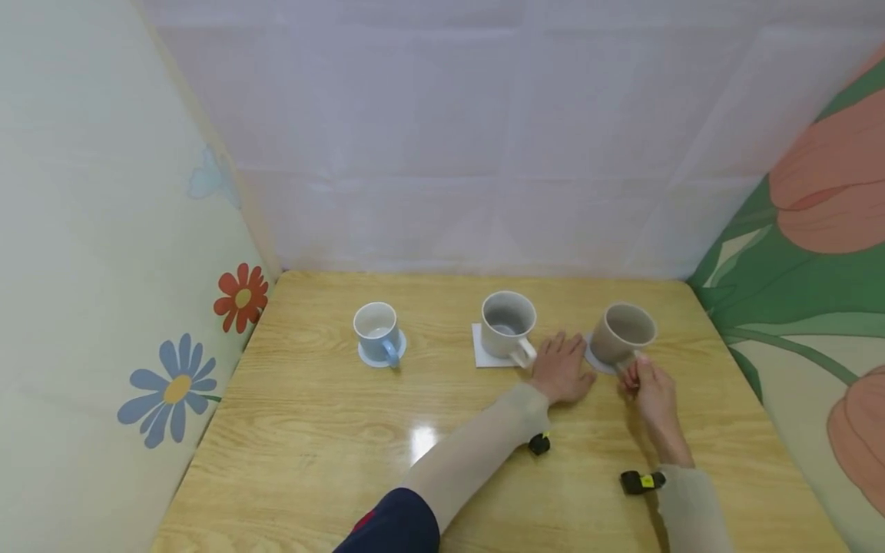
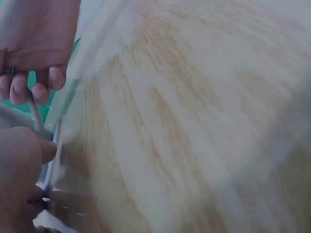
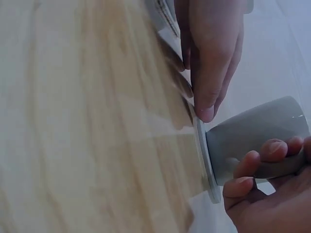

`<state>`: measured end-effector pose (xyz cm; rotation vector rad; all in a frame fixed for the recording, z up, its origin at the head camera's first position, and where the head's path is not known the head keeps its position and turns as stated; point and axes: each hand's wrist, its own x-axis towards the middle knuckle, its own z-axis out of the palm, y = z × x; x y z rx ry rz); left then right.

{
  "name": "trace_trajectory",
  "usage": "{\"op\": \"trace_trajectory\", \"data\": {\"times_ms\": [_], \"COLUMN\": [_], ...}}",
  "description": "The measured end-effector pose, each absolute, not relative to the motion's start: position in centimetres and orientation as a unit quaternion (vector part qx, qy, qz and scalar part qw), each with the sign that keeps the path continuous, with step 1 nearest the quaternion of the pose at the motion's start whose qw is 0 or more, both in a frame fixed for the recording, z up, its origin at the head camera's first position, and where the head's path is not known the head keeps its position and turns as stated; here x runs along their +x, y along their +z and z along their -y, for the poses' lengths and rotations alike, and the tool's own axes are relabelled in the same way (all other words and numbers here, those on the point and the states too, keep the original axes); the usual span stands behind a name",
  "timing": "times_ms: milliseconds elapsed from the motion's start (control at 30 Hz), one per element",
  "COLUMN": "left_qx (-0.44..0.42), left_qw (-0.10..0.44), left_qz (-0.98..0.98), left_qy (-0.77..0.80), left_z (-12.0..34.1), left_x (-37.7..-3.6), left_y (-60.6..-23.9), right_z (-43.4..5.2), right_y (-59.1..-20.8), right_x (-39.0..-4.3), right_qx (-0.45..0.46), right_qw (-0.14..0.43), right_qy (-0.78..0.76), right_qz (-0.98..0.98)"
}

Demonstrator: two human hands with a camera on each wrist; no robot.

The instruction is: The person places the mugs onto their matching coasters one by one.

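Note:
A grey-brown mug [image 1: 618,336] sits on a round coaster [image 1: 596,362] at the table's right. My right hand [image 1: 652,393] grips the mug's handle with curled fingers; the mug [image 3: 257,138] looks upright on its coaster. My left hand [image 1: 561,370] rests on the table between this mug and the middle one, fingers extended and spread. In the right wrist view, the left thumb [image 3: 209,104] touches the edge of the round coaster [image 3: 208,165]. The left wrist view catches the mug handle [image 2: 36,112] within the right hand's fingers.
A large white mug [image 1: 496,338] stands on a square white coaster [image 1: 487,358] left of my left hand. Farther left, a small blue-and-white cup [image 1: 376,342] stands on a round coaster [image 1: 366,359]. Behind the wooden table [image 1: 311,453] hangs a white cloth [image 1: 429,153].

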<state>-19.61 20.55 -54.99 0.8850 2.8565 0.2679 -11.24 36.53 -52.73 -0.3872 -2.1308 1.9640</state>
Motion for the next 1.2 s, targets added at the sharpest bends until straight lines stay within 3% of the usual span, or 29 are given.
{"op": "trace_trajectory", "data": {"times_ms": [533, 833, 1200], "left_qx": [0.343, 0.371, 0.406], "left_qw": [0.031, -0.004, -0.046], "left_qz": [-0.931, -0.919, -0.906], "left_qy": [0.119, 0.135, 0.116], "left_z": [-18.8, -17.5, -15.5], "left_x": [-17.2, -16.5, -16.5], "left_y": [-52.0, -49.9, -47.9], "right_z": [-37.5, -37.6, -37.7], "right_y": [-51.5, -51.5, -50.2], "right_x": [-11.0, -11.0, -11.0], "right_qx": [-0.143, -0.204, -0.234], "right_qw": [0.078, 0.154, 0.185], "right_qy": [0.505, 0.483, 0.425], "right_qz": [0.848, 0.838, 0.855]}}
